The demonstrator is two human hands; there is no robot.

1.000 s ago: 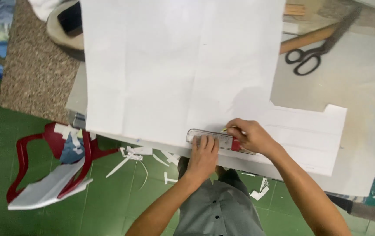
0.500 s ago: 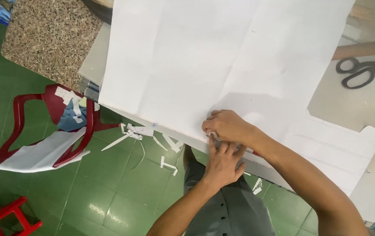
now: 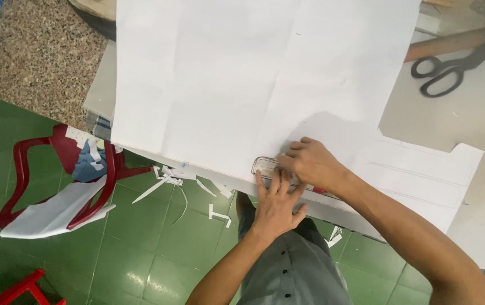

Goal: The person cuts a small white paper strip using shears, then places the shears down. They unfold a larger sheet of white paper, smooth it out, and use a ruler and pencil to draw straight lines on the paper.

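Observation:
A large white paper sheet (image 3: 242, 85) lies on the table, its near edge in front of me. A clear plastic ruler (image 3: 265, 166) rests along that edge. My left hand (image 3: 275, 204) lies flat on the ruler with fingers spread, pressing it down. Just above it, my right hand (image 3: 311, 164) is curled with its fingertips at the ruler's far edge. It grips a thin red pen (image 3: 319, 191), of which only a small bit shows under the palm. A second cut paper piece (image 3: 423, 175) sticks out under my right forearm.
Black scissors (image 3: 443, 70) lie at the back right beside a wooden stick (image 3: 451, 42). A speckled stone slab (image 3: 39, 56) is at the left. Below stand a red plastic chair (image 3: 33, 186) holding paper and cloth, paper scraps (image 3: 169, 178) on the green floor, and a red stool (image 3: 25, 291).
My right hand has slid left over the ruler and now covers most of it. My left hand has stayed pressed on the ruler. The view has shifted slightly.

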